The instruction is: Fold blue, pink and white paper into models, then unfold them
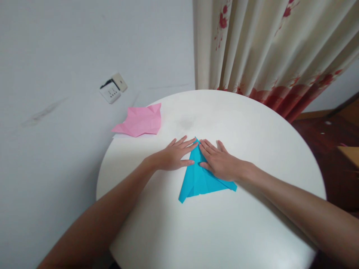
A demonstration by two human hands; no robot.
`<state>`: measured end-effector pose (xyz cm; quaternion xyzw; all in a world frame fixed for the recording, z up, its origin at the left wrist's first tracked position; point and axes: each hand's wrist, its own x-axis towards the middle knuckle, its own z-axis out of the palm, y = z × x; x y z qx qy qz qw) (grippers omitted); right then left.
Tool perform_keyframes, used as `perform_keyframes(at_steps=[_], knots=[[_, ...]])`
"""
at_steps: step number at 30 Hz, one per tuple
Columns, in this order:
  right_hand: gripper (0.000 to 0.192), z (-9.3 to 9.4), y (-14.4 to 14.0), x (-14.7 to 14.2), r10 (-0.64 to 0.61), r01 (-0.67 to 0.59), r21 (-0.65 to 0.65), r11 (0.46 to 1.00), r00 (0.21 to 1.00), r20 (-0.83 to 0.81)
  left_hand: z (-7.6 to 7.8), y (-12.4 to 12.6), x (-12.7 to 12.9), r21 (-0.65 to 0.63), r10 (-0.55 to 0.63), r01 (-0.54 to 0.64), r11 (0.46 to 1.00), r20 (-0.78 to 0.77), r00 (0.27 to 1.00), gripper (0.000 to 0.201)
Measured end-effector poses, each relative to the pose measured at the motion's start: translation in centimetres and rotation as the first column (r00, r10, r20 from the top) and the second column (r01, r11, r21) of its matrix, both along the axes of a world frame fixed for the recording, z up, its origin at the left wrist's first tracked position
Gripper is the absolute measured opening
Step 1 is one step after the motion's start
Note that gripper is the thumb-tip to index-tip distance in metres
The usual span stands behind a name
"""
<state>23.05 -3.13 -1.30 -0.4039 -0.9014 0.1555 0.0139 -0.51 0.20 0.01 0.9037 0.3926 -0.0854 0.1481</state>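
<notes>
A blue sheet of folded paper (200, 179) lies flat on the white round table (252, 224), narrow at its far tip and wide at the near edge. Its long sides are folded inward, with small flaps jutting out at both near corners. My left hand (175, 154) rests at the left of the tip, fingers spread, fingertips touching the paper's upper left edge. My right hand (221, 161) lies flat over the right folded side, its fingertips near the tip. Part of that side is hidden under the palm.
A creased pink paper (144, 120) lies at the table's far left edge, with white paper beneath it. A wall with a socket (110, 92) stands at the left. Behind the table hangs a cream and red curtain (252, 48).
</notes>
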Motion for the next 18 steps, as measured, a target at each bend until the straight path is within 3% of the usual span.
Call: perform_keyframes(at_steps=[6,9,18], knots=[[0.066,0.1,0.0,0.0,-0.018,0.018,0.003,1.000,0.999,0.032,-1.0,0.2,0.0,0.040,0.063,-0.063,0.997,0.013,0.998,0.087],[0.066,0.2,0.0,-0.1,-0.028,0.028,0.005,1.000,0.998,0.059,-1.3,0.3,0.3,0.076,0.101,-0.102,0.992,0.011,0.995,0.080],[0.066,0.7,0.0,0.0,-0.076,0.078,-0.015,0.997,0.994,0.072,-0.7,0.7,0.0,0.061,0.032,-0.036,0.998,0.059,0.998,0.077]])
